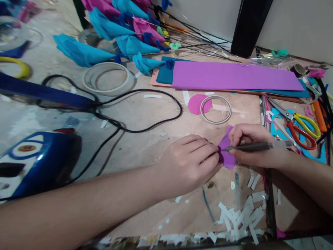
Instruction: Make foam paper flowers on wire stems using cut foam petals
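Note:
A small piece of purple paper [230,160] lies on the worktable in front of me. My left hand [194,160] is at its left edge, fingers bent and together, holding it down; the fingertips and part of the paper are hidden. Between the thumb and fingers of my right hand [249,147] is a grey pen [256,146], its tip touching the purple paper. Just beyond the hands, a thin ring [230,110] partly overlaps a round pink paper piece [195,104].
Folded purple sheets [234,76] lie beyond. Scissors [299,125] with red and yellow handles are at right. White paper strips [244,215] are scattered near the front edge. A black cord [148,91], tape roll [108,78], blue device [39,163] and blue paper flowers [109,26] occupy the left.

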The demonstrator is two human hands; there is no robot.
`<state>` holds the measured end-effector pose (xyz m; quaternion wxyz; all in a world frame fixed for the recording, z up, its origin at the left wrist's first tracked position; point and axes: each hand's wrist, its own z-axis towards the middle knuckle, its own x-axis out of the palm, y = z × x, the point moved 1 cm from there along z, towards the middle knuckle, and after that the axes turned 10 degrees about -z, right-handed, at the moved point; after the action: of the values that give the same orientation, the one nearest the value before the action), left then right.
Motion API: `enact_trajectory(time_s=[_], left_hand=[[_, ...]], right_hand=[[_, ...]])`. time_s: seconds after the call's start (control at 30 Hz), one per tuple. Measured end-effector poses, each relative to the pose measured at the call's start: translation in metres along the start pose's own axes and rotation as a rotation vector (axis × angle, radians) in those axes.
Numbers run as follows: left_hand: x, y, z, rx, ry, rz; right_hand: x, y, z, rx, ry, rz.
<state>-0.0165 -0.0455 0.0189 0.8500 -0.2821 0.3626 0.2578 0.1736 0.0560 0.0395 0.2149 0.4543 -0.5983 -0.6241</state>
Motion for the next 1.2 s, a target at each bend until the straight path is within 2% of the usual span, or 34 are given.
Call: enact_trajectory(time_s=[0.17, 0.33, 0.4, 0.5, 0.63, 0.7, 0.8, 0.87, 0.93, 1.07, 1.2], left_hand=[[0.000, 0.000, 0.001, -0.017, 0.005, 0.016], [0.000, 0.001, 0.000, -0.019, 0.001, 0.013], [-0.001, 0.001, 0.000, -0.025, 0.014, 0.007], [-0.002, 0.001, 0.001, -0.035, 0.027, 0.006], [-0.001, 0.001, 0.002, -0.023, 0.014, -0.003], [-0.001, 0.000, 0.002, 0.058, 0.035, -0.030], [0.000, -0.004, 0.003, 0.200, 0.134, -0.063], [0.001, -0.005, 0.002, 0.213, 0.182, -0.053], [0.001, -0.006, 0.001, 0.188, 0.168, -0.007], [0.000, -0.006, -0.001, 0.138, 0.044, 0.160], [-0.001, -0.006, 0.001, 0.066, 0.032, 0.216]], right_hand=[[0.001, -0.003, 0.000, 0.017, -0.063, -0.056], [-0.001, -0.001, 0.000, 0.000, 0.065, -0.019], [-0.002, -0.001, 0.000, -0.022, 0.065, 0.002], [-0.003, -0.003, -0.001, -0.073, -0.008, 0.045], [-0.005, -0.007, -0.003, -0.133, -0.174, 0.100], [-0.007, -0.010, -0.004, -0.152, -0.294, 0.143], [-0.009, -0.013, -0.003, -0.111, -0.489, 0.207], [-0.010, -0.014, -0.002, -0.060, -0.581, 0.213], [-0.011, -0.014, -0.002, -0.026, -0.628, 0.191], [-0.011, -0.016, -0.001, -0.015, -0.644, 0.164], [-0.012, -0.020, -0.002, -0.018, -0.668, 0.170]])
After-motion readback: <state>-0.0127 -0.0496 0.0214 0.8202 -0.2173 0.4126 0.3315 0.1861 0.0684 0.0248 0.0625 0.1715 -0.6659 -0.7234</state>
